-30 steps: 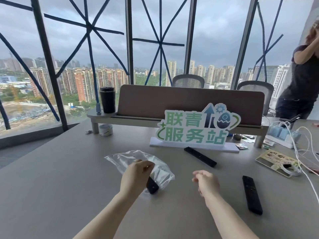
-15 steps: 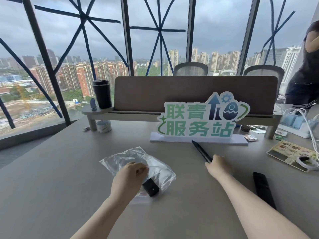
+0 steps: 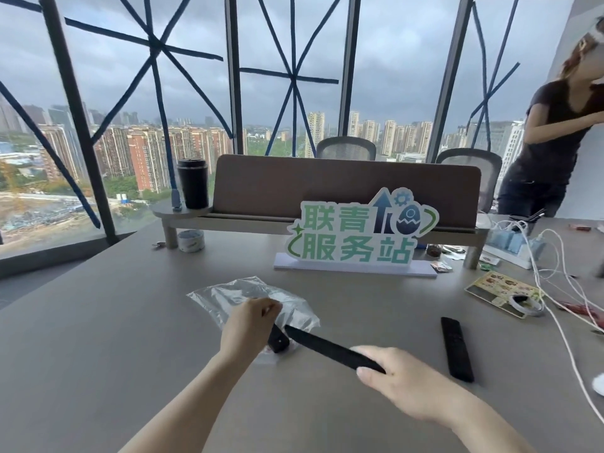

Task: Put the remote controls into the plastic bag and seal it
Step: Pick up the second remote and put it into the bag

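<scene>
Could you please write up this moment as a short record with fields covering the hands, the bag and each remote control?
left hand: pinching the mouth of the clear crinkled plastic bag on the grey table
right hand: gripping one end of a long slim black remote control, its far tip aimed at the bag mouth
remote in bag: black, partly inside, end sticking out
remote on table: long, black, lying flat to the right, untouched
bag seal: not yet closed
</scene>
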